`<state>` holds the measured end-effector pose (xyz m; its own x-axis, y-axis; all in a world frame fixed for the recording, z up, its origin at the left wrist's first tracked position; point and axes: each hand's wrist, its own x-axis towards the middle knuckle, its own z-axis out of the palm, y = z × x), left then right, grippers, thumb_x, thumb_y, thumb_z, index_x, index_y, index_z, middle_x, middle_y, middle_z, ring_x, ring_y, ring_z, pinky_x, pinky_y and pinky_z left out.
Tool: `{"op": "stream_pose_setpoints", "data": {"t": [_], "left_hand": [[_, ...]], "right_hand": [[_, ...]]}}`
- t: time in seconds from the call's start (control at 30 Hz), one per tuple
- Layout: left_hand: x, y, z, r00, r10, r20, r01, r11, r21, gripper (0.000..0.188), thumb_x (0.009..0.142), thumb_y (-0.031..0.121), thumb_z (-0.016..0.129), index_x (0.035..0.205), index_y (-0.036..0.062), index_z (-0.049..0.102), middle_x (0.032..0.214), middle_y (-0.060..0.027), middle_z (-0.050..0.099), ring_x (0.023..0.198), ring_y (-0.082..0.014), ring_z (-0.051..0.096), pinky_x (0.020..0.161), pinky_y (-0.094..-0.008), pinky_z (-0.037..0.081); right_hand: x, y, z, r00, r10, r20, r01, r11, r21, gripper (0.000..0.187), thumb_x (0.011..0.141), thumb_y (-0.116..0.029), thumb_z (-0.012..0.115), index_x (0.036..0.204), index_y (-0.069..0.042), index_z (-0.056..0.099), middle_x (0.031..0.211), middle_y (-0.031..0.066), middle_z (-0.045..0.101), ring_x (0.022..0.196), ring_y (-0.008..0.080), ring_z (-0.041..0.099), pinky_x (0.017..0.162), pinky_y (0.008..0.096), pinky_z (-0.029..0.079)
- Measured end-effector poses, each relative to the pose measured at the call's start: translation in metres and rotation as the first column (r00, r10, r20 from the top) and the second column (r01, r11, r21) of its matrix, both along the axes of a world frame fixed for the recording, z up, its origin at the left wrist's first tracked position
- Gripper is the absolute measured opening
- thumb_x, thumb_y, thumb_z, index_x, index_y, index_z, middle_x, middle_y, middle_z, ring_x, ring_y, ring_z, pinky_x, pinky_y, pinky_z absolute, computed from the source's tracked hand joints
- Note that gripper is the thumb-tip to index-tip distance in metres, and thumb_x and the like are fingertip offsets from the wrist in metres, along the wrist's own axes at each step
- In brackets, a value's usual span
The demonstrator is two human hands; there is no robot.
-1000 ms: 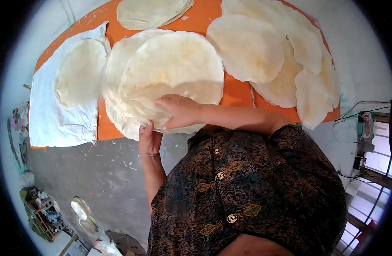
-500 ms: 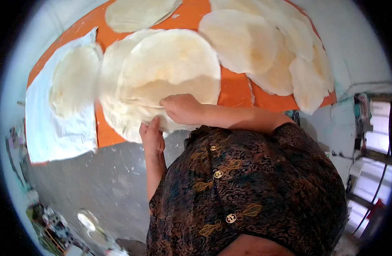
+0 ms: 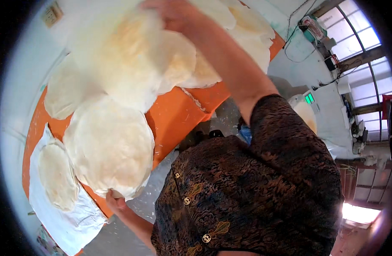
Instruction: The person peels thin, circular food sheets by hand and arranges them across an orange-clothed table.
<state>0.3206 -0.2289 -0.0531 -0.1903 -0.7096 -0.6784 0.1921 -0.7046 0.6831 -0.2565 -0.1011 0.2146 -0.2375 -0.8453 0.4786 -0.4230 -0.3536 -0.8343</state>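
Cream-coloured and thin, with a tan patch across its middle, the lifted sheet hangs blurred over the far part of the orange desk. Its near edge overlaps, as seen from here, the far rim of the round sheet lying closer to the person. The right hand reaches far out and appears to have the lifted sheet by its far right edge, with the grip closed down to a pinch; blur and the picture's top edge hide the exact fingertip contact. The left hand is at the near rim of the round sheet, thumb laid over the edge and the grip nearly closed on it; how many layers lie between the fingers cannot be told.

Both sheets look light, soft and limp, likely to sag and fold wherever they are unsupported. Their surface seems dry rather than slippery, but so thin an edge could tear or crease under a hard tug. A broad, gentle pinch at the rim, ideally at two points well apart, should spread the pull better than one fingertip hold.

To the left, an oval-looking sheet rests on a white cloth; another pale sheet lies at the far left, and overlapping sheets cover the far right.
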Motion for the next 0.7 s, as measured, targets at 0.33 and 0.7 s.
{"op": "stream_pose_setpoints", "data": {"t": [0.33, 0.7], "left_hand": [[-0.021, 0.008, 0.030, 0.999, -0.028, -0.022, 0.027, 0.999, -0.030, 0.028, 0.081, 0.010, 0.049, 0.106, -0.0015, 0.047, 0.101, -0.0124, 0.053, 0.099, -0.0261, 0.050, 0.088, -0.0420, 0.041], [-0.045, 0.058, 0.061, 0.904, -0.186, -0.385, 0.163, 0.982, -0.093, 0.058, 0.079, 0.022, 0.057, 0.130, 0.0074, 0.032, 0.129, -0.0105, 0.041, 0.117, -0.0268, 0.040, 0.097, -0.0466, 0.032]], "right_hand": [[-0.018, 0.263, -0.254, -0.077, -0.714, 0.696, 0.625, 0.509, 0.591, 0.029, 0.078, -0.007, 0.052, 0.106, 0.000, 0.051, 0.101, 0.0118, 0.057, 0.086, 0.0250, 0.059, 0.068, 0.0410, 0.051], [0.039, 0.248, -0.197, -0.094, -0.821, -0.563, 0.995, -0.054, -0.088, 0.037, 0.074, -0.017, 0.056, 0.106, 0.000, 0.050, 0.105, 0.0202, 0.053, 0.099, 0.0331, 0.052, 0.086, 0.0399, 0.041]]}}
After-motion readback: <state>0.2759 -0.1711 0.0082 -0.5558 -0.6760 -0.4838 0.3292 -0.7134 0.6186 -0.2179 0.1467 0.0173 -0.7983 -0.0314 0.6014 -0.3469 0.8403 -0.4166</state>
